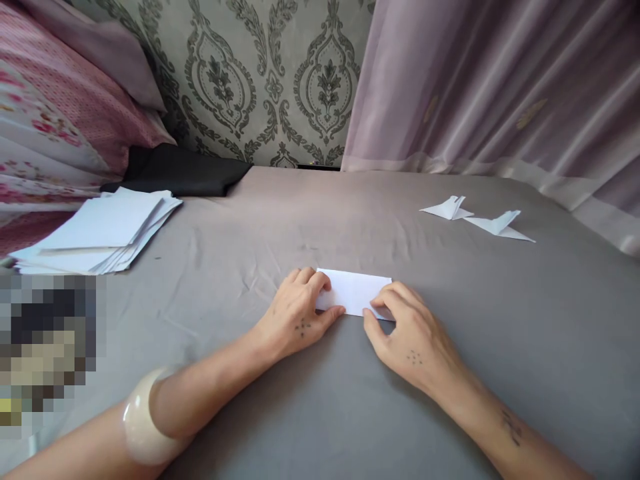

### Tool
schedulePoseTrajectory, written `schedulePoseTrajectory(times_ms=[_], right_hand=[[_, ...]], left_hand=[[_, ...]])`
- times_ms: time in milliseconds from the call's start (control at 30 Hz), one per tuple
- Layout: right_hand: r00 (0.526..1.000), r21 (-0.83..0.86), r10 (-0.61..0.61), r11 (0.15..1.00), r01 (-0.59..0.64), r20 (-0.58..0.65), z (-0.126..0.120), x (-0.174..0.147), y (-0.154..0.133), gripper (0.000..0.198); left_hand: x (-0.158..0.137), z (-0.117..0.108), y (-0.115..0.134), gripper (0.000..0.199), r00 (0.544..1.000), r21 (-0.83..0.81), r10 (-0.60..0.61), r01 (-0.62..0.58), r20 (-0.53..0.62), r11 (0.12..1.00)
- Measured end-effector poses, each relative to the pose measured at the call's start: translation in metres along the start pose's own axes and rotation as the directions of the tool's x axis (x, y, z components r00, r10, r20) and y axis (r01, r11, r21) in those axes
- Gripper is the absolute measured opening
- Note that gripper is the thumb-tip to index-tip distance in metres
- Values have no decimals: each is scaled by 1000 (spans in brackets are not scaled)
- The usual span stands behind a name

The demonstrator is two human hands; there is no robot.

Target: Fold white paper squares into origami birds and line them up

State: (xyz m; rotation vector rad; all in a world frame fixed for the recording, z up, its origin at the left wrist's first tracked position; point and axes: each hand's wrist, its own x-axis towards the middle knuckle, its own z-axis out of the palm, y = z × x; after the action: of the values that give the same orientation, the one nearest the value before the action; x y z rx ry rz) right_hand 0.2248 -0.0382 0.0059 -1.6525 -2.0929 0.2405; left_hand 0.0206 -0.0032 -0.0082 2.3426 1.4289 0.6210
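Note:
A folded white sheet of paper (350, 291) lies as a narrow rectangle on the grey cloth in front of me. My left hand (305, 303) grips its left end, thumb along the near edge and curled fingers on top. At the right end is my right hand (405, 327), its thumb and fingers bent around the near right corner. Part of each end of the paper is hidden under my fingers. Two folded paper figures with pointed ends, one (450, 208) and another (501, 225), rest farther off to the right.
On the left is a stack of white paper (100, 223), with a black cloth (185, 172) behind it. Flowered fabric (55, 127) hangs at the left and a pale purple curtain (450, 87) at the right. Blurred blocks cover the lower left.

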Motion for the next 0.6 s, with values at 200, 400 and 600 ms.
schedulePoseTrajectory(times_ms=[200, 400, 600], right_hand=[[998, -170, 65, 983, -68, -21, 10, 5, -7, 29], [982, -42, 164, 986, -161, 90, 3, 7, -1, 21], [952, 89, 226, 965, -248, 205, -11, 4, 14, 8]], left_hand=[[3, -4, 3, 22, 984, -103, -159, 167, 84, 981], [7, -20, -5, 23, 961, -258, -155, 214, 229, 942], [15, -36, -10, 36, 920, -314, -169, 287, 354, 905]])
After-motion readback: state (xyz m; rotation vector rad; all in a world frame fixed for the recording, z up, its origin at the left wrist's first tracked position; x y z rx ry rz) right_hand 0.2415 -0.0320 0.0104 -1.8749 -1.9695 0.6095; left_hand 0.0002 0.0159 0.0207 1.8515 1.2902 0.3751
